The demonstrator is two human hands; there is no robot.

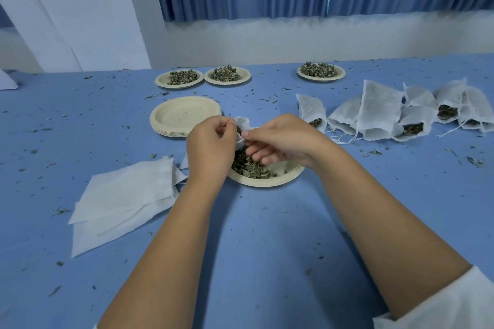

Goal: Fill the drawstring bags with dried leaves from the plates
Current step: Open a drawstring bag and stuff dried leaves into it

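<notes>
Partly filled white drawstring bag [242,125], rumpled

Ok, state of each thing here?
Left hand: pinching the bag's mouth.
Right hand: pinching the bag's mouth.
Bag in hands: held open, some leaves inside.
Near plate: partly full.
Plate stack: empty.
Far plates: heaped.
Left bags: flat, unfilled.
Right bags: filled.

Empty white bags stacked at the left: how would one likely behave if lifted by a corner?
The empty bags lie flat and thin, so one would probably droop limply. It looks very light, and since the sheets overlap loosely, a neighbour might drag along.
</notes>
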